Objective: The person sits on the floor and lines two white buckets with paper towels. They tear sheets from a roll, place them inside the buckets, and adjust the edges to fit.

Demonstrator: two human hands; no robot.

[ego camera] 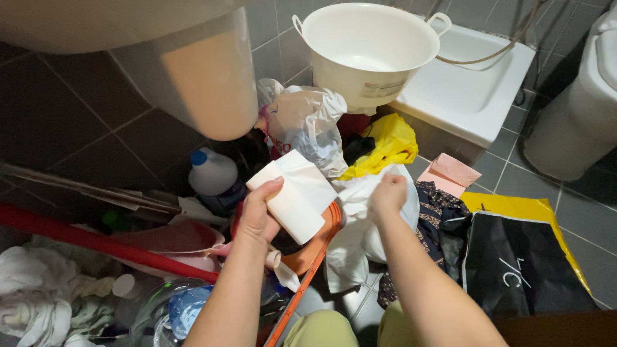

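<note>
Left hand (pixel 257 215) grips folded white paper (pixel 301 193), just in front of the white bleach bottle (pixel 214 172). Right hand (pixel 388 195) pinches white plastic bag (pixel 360 238), right of bottle. White basin (pixel 369 48) beyond, red pole (pixel 96 243) left of bottle.

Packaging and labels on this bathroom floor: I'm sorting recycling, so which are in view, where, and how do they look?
Black shopping bag: right, flat, yellow edging, white mark.
Yellow plastic bag: centre, crumpled, below the white tub.
White plastic bag: left of it, crumpled, red print.
Bottle: left, white, blue cap.
Tub label: small pale sticker.
</note>
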